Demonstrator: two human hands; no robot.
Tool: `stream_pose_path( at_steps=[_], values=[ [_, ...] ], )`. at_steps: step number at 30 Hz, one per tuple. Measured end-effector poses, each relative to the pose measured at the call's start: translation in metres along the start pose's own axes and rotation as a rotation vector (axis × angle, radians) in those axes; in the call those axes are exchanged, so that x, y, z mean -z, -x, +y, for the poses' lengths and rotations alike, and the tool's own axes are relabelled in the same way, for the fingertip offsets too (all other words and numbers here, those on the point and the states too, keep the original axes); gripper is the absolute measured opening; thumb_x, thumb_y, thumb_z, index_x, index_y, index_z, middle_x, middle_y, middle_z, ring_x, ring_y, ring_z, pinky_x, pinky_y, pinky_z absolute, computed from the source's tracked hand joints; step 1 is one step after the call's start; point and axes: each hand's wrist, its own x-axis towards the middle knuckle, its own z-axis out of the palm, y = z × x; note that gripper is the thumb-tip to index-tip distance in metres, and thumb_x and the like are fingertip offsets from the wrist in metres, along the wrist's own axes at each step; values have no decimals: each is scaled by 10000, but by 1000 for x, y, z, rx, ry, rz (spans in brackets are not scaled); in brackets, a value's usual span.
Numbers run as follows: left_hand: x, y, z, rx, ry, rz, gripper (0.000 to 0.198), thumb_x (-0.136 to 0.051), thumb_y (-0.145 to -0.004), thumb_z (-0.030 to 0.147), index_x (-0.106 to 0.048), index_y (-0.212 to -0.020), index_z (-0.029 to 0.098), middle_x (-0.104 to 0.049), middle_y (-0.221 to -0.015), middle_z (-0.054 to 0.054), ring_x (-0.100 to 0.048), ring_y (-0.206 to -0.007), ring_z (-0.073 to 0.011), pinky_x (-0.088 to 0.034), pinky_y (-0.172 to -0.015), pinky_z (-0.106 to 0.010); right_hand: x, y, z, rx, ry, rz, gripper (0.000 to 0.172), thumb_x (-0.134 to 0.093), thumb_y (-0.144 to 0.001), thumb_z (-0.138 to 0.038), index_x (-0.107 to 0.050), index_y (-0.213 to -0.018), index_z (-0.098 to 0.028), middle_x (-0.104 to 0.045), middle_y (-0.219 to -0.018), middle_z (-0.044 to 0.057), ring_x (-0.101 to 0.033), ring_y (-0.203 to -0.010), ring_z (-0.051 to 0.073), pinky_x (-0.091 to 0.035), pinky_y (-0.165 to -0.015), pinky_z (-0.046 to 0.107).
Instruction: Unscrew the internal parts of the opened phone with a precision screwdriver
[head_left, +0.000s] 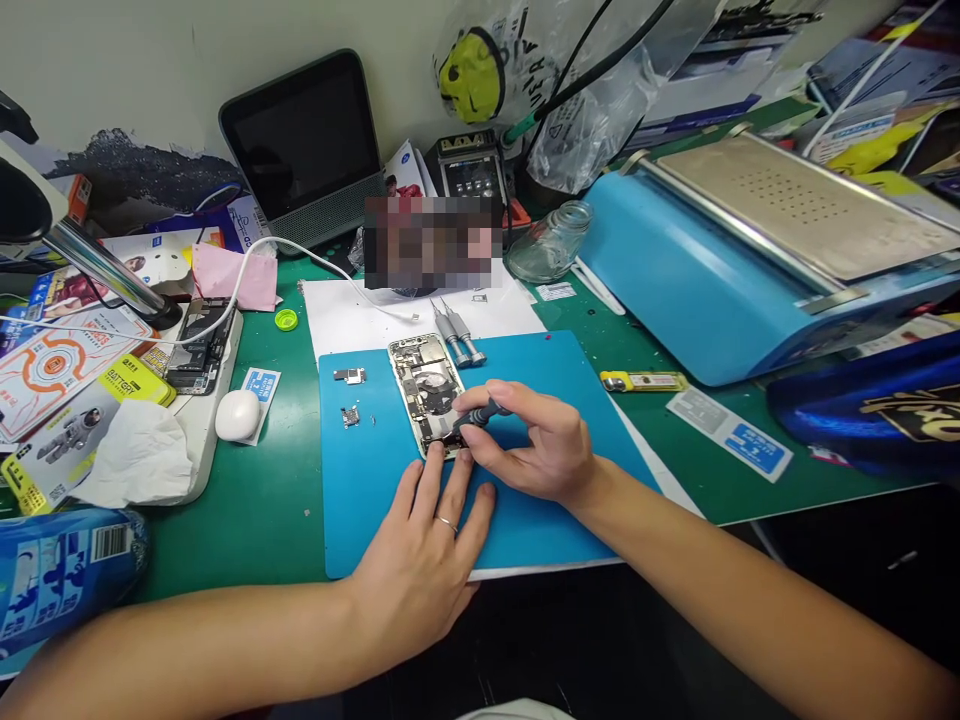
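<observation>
An opened smartphone (433, 383) with its inner parts bare lies on a blue mat (367, 510). My right hand (544, 440) pinches a small dark screwdriver (491, 411), slanted down to the phone's lower end. Exactly what its tip touches is too small to make out. My left hand (420, 545) lies flat with fingers spread, its fingertips at the phone's bottom edge. Two grey screwdrivers (457, 335) rest beside the phone's upper right. Left of the phone are a small metal shield plate (349, 376) and another small phone part (350, 416), with tiny pieces near them.
A blue machine with a metal plate (795, 200) fills the back right. At the back stands a dark-screened display (300, 140), with a glass jar (551, 240) farther right. A yellow cutter (643, 381) lies right of the mat, and a white earbud case (238, 414) left of it.
</observation>
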Motion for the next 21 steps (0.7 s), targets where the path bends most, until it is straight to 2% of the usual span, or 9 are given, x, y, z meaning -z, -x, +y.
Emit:
stream_pose_path(
  at_steps=[7,16,21],
  values=[
    [-1,0,0,5,-12,9,877,-646,-894,593,-398,-1544,60,-291,-1623,-291,-295,-1497,-492,-260,-1170,-550,0,0,0,18,2,-1,706,-644,-903,-67,-345,-1526,-211,-725,-992,74,-756,-836,195,-673,-650,296],
    [-1,-1,0,3,-22,10,883,-645,-891,597,-399,-1544,56,-299,-1621,-289,-297,-1496,-489,-254,-1171,-548,0,-1,0,-10,-2,-7,638,-632,-920,-102,-369,-1485,-243,-733,-970,48,-758,-807,185,-677,-657,294],
    [-2,0,1,1,-19,7,884,-644,-893,594,-394,-1546,54,-299,-1619,-293,-290,-1497,-495,-245,-1173,-555,0,-1,0,6,-4,-3,686,-631,-909,-77,-347,-1515,-229,-727,-982,63,-756,-817,190,-668,-633,286]
  ],
)
